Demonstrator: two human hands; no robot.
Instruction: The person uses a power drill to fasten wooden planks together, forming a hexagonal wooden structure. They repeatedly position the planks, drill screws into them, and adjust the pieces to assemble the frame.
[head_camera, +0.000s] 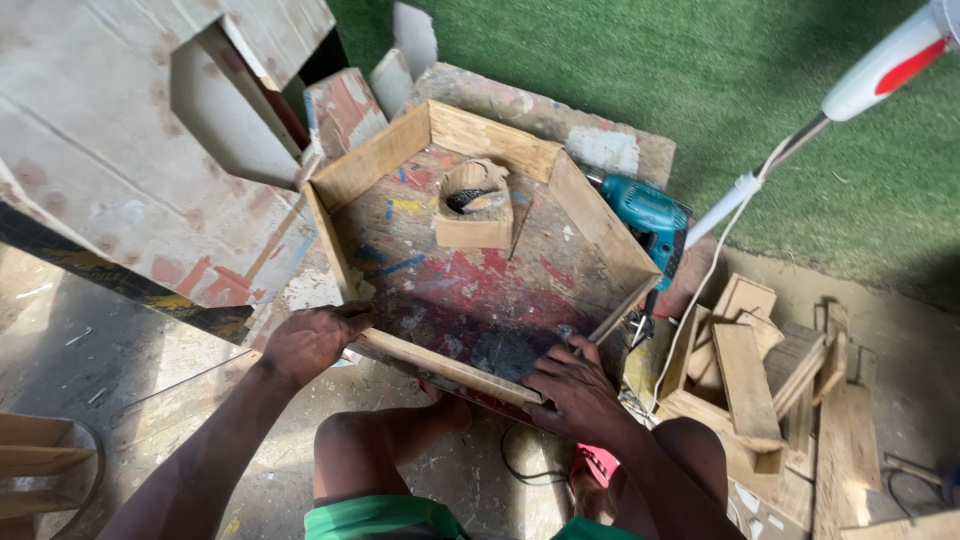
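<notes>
A six-sided wooden frame (385, 155) made of plank strips lies on a paint-stained board (470, 290). My left hand (312, 340) grips the near-left corner of the frame, where the front strip (440, 365) meets the left side strip. My right hand (572, 385) presses on the right end of that front strip, close to the near-right side strip (620, 310). Inside the frame, toward the back, sits a small wooden block (475, 205) with a cut-out shape and something dark in it. My knees show below the board.
A teal power drill (648, 215) lies just outside the frame's right side, its cord trailing down. A heap of wood offcuts (750, 370) is at the right. A large cut plywood panel (120, 130) stands at the left. Green turf (620, 60) lies behind, with a white pole (800, 135) over it.
</notes>
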